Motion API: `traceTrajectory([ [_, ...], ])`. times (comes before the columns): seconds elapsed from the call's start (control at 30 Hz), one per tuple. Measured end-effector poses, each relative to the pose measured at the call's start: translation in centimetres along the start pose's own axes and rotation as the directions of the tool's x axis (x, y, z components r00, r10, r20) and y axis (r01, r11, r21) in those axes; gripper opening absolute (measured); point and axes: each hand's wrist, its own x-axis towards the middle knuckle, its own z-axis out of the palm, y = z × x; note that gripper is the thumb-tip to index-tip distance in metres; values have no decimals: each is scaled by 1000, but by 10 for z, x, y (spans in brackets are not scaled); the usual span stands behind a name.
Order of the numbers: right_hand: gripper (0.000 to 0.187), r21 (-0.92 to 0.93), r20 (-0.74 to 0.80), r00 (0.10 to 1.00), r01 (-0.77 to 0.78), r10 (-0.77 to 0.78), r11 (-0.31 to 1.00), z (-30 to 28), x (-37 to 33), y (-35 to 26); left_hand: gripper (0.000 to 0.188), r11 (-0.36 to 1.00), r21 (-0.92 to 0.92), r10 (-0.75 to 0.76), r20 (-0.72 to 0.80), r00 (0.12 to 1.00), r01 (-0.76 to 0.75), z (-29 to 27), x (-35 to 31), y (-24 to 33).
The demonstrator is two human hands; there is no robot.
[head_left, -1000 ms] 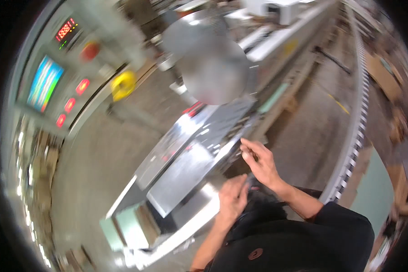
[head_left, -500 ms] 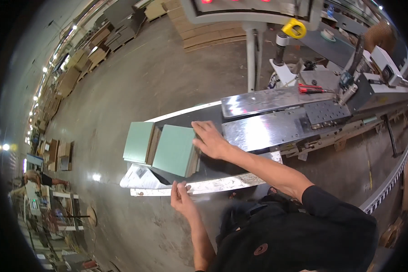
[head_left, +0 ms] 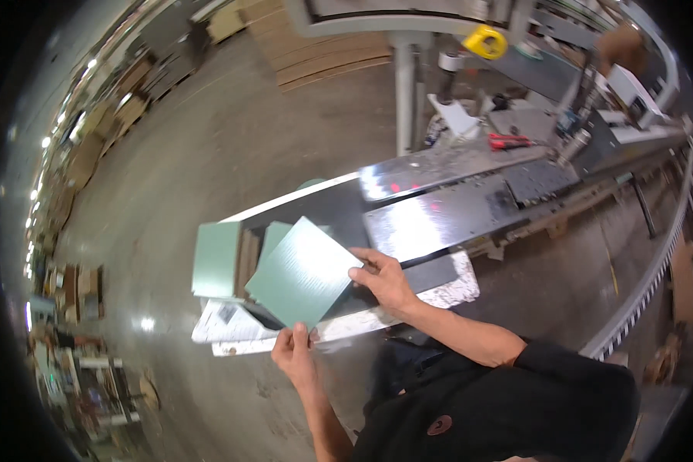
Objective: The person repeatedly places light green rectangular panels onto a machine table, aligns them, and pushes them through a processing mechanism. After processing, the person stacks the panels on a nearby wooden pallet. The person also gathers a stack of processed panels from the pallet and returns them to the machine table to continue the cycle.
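Observation:
A square pale green panel (head_left: 306,273), shiny on its upper face, is tilted and turned cornerwise above the conveyor table. My left hand (head_left: 294,352) pinches its near corner between thumb and fingers. At its right corner my right hand (head_left: 383,279) grips the edge, thumb on top. Beneath it, partly covered, more green panels (head_left: 276,233) lie in a stack. To the left stands another stack of green panels (head_left: 216,259) with brown sides. I cannot tell whether the held piece is one panel or more.
The dark belt table has a white edge rail (head_left: 346,326), with a printed paper sheet (head_left: 227,322) at its left end. Metal machine plates (head_left: 439,219) continue to the right, carrying a red-handled tool (head_left: 510,142). A yellow tape measure (head_left: 486,42) hangs beyond, near a grey post (head_left: 405,100).
A green panel has come up off the right stack and turned cornerwise. Both hands, which were at the stack's sides, now hold its corners. The view has shifted slightly.

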Motion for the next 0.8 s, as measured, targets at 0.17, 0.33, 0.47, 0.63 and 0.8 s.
traceTrajectory([
  [0.17,42,283,-227,970,-25,92,959,-75,-52,-27,26,996,48,-81,258,963,71,64,-26,4],
  [0.33,31,319,-464,882,79,83,944,-149,-77,-26,34,863,464,-58,483,874,-200,141,-12,-26],
  [0.47,30,320,-550,835,183,25,930,-166,-64,-29,30,634,640,84,501,862,-434,179,-14,-1],
  [0.63,31,297,-638,770,224,18,928,-176,-45,-20,42,410,477,395,676,623,-777,184,-4,-9],
  [0.8,33,236,-580,814,157,9,959,-177,-57,-18,53,299,356,434,775,459,-885,189,7,-36],
])
